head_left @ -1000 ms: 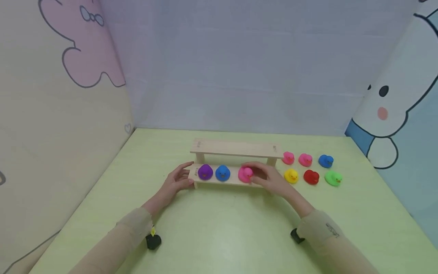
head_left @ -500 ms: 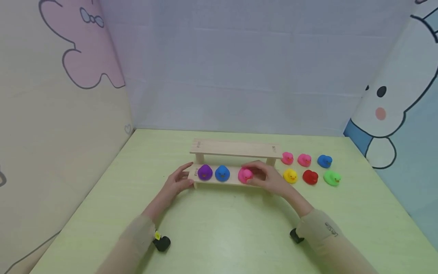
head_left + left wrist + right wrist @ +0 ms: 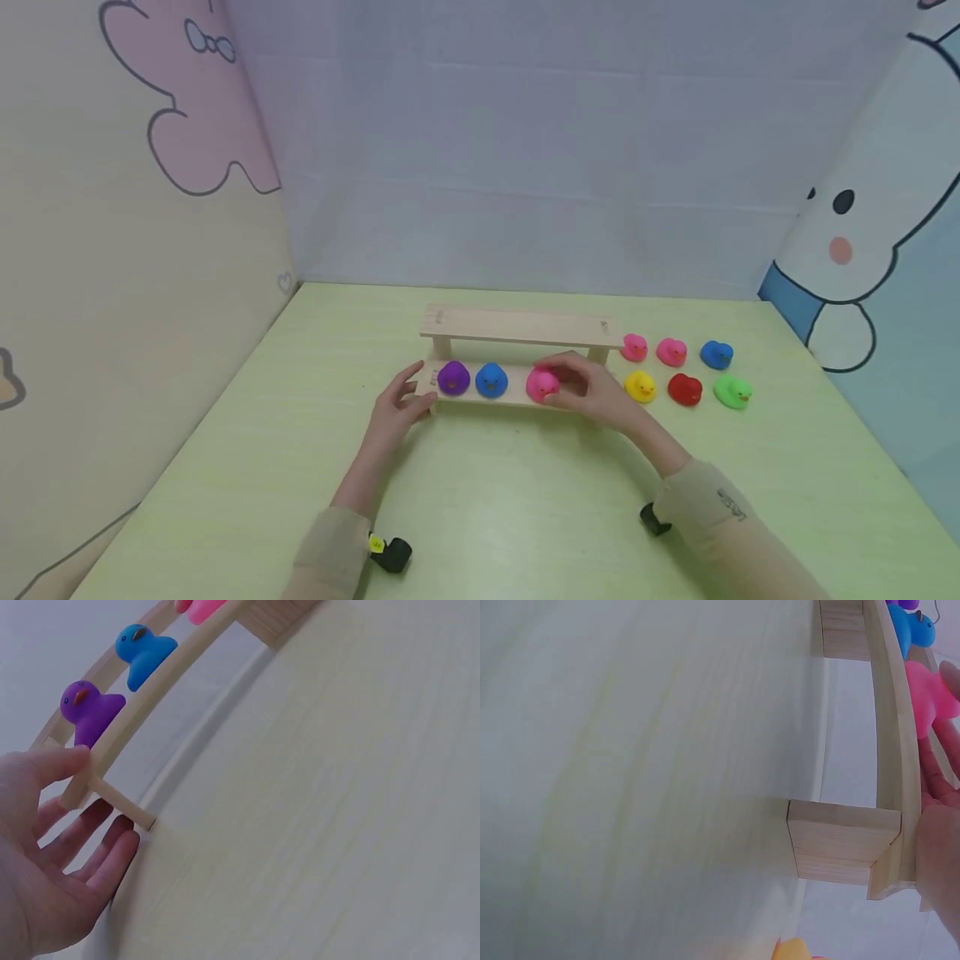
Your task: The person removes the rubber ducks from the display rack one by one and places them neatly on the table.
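On the wooden shelf point(image 3: 517, 323), the right hand point(image 3: 602, 400) pinches a pink duck point(image 3: 537, 387) and the left hand point(image 3: 393, 410) grips one end; seemingly a placing step, next needing gentle release.

No wording or number can be read. On the two-tier wooden stand, the upper board point(image 3: 521, 326) bears small dark marks, one point(image 3: 440, 317) at its nine o'clock end and another point(image 3: 604, 327) at three o'clock; both are too small to make out. The right sleeve point(image 3: 701, 500) carries a dark, illegible print point(image 3: 731, 505). A yellow sticker point(image 3: 377, 543), also unreadable, sits at ten o'clock on the black device point(image 3: 396, 557) beside the left cuff point(image 3: 330, 537).
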A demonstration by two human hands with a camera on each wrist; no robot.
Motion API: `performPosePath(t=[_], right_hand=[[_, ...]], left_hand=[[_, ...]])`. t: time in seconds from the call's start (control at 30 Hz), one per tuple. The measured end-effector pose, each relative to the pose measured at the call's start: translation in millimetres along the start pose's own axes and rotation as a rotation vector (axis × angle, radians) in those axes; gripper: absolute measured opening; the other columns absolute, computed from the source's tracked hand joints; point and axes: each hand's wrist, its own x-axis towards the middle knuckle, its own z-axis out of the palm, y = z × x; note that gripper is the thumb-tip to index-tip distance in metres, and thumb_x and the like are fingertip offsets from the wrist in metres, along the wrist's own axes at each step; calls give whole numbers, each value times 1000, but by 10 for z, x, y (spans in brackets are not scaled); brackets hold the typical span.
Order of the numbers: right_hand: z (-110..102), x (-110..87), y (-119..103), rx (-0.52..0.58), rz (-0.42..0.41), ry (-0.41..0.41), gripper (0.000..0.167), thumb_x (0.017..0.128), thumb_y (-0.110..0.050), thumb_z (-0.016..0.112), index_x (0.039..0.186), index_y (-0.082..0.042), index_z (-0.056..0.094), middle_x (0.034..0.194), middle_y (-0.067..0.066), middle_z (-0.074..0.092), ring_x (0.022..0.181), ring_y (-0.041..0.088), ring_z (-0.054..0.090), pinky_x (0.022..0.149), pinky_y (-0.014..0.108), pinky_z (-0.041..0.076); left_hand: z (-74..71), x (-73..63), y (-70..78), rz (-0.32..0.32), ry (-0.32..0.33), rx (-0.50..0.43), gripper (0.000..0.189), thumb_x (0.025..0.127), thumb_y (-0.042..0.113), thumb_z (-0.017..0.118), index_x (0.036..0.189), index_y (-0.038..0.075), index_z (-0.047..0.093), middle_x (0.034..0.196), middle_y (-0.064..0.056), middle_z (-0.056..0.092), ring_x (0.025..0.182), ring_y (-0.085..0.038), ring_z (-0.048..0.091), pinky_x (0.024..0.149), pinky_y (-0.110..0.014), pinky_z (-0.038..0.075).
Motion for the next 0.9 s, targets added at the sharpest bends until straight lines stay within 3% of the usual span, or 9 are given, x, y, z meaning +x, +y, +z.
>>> performPosePath(t=[0.23,0.4,0.5,0.73,0.9], right_hand=[[-1,-4,23,-1,0,9,48,88,-25,74,134,-18,59,133,2,61,119,20,58,102,27,51],[4,-3,29,14,4,7,47,88,-25,74,133,-20,59,132,1,61,119,19,58,99,17,49],[-2,-4,21,16,12,4,47,88,-25,74,133,-20,59,131,0,61,119,20,58,98,16,49],[-6,-5,1,22,-1,5,49,88,-24,75,133,-19,59,132,3,61,119,22,57,102,31,51],[0,-17,-4,31,-11,7,48,87,-22,75,132,-19,59,132,3,61,118,23,58,104,40,51]], left_hand=[[165,-95,63,-15,166,-28,56,92,14,68,145,18,50,125,-19,56,90,-7,68,85,-25,58],[224,-127,52,-12,227,-51,55,91,11,68,143,18,52,124,-20,58,85,-3,64,81,-20,57],[229,-117,42,-11,238,-55,55,91,10,68,143,19,53,124,-19,58,84,-3,64,79,-19,57],[207,-79,13,-27,225,-22,54,92,14,68,143,23,52,116,-14,61,89,-13,68,81,-20,58],[185,-66,-6,-45,193,-23,54,93,16,68,143,24,51,111,-11,60,88,-12,68,84,-26,59]])
